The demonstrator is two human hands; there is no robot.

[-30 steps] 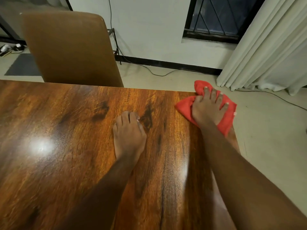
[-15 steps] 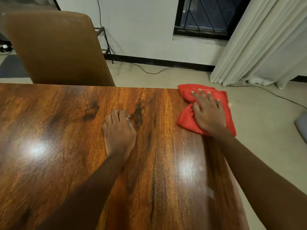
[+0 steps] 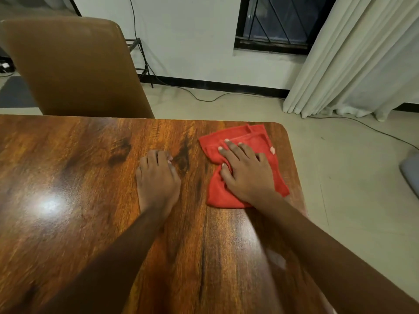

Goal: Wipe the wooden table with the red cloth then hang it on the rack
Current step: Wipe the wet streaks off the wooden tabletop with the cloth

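A glossy wooden table (image 3: 68,200) fills the lower part of the view. The red cloth (image 3: 256,141) lies crumpled near the table's far right corner. My right hand (image 3: 246,175) presses flat on top of the cloth, fingers spread and pointing away from me, covering its middle. My left hand (image 3: 157,180) rests palm down on the bare wood to the left of the cloth, fingers curled, holding nothing. A black metal rack (image 3: 141,62) shows partly behind the chair, by the wall.
A brown chair back (image 3: 72,69) stands at the table's far edge on the left. Pale curtains (image 3: 353,60) hang at the right below a dark window (image 3: 278,21). Cables (image 3: 204,98) trail over the tiled floor. A grey object (image 3: 411,171) lies at the right edge.
My right hand has slid the red cloth from the table's right edge leftward and a little toward me, fully onto the tabletop. The left hand stays planted on the wood.
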